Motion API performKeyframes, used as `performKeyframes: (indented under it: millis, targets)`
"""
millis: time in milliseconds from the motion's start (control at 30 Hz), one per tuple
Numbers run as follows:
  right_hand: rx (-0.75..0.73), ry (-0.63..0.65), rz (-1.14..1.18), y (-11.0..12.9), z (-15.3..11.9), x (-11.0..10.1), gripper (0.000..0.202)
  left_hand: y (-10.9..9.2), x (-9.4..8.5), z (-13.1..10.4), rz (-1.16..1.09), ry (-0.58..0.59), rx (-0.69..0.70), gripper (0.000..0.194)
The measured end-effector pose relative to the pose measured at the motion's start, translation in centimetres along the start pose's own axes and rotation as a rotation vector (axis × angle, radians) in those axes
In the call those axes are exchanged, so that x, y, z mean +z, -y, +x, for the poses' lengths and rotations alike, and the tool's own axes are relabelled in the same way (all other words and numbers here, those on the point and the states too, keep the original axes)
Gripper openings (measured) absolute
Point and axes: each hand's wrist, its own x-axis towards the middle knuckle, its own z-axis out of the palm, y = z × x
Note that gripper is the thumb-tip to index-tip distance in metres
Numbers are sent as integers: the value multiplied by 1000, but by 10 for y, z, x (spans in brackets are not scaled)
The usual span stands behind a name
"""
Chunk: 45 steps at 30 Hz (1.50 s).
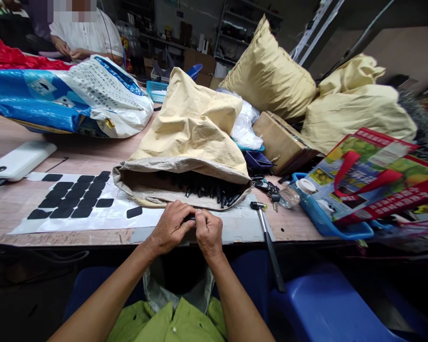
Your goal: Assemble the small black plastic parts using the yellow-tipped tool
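Observation:
My left hand [171,225] and my right hand [209,232] meet at the table's front edge, fingers pinched round a small dark piece [189,218]. Most of that piece is hidden, so its kind is unclear. Just beyond them lies a cream cloth sack [196,123], its mouth facing me, with many slim black pen-like pieces [219,192] inside. To the left, black rounded-square patches [69,202] sit in rows on a white sheet [103,222]. One loose patch [134,212] lies nearer my left hand. A small hammer [267,242] rests over the table edge at right.
A white power bank [21,160] with a cable lies at left, below a blue-and-white plastic sack [110,102]. At right stand a blue basket [342,230], a printed bag [374,175] and keys [271,187]. Full cream sacks [271,71] stand behind. Another person [89,35] sits across.

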Motion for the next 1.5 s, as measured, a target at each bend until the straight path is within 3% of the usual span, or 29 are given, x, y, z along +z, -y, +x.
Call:
performKeyframes:
  millis: [200, 567, 867, 1500]
  targets:
    - [-43, -19, -30, 3, -1, -2, 45, 0, 2, 0, 89, 18, 20, 29]
    - [-4, -40, -112, 2, 0, 4, 47, 8, 10, -2, 164, 17, 67, 18]
    - [-82, -45, -161, -3, -1, 5, 46, 7, 9, -3, 139, 53, 56, 14]
    - [-93, 14, -82, 0, -4, -1, 46, 5, 9, -3, 105, 25, 99, 18]
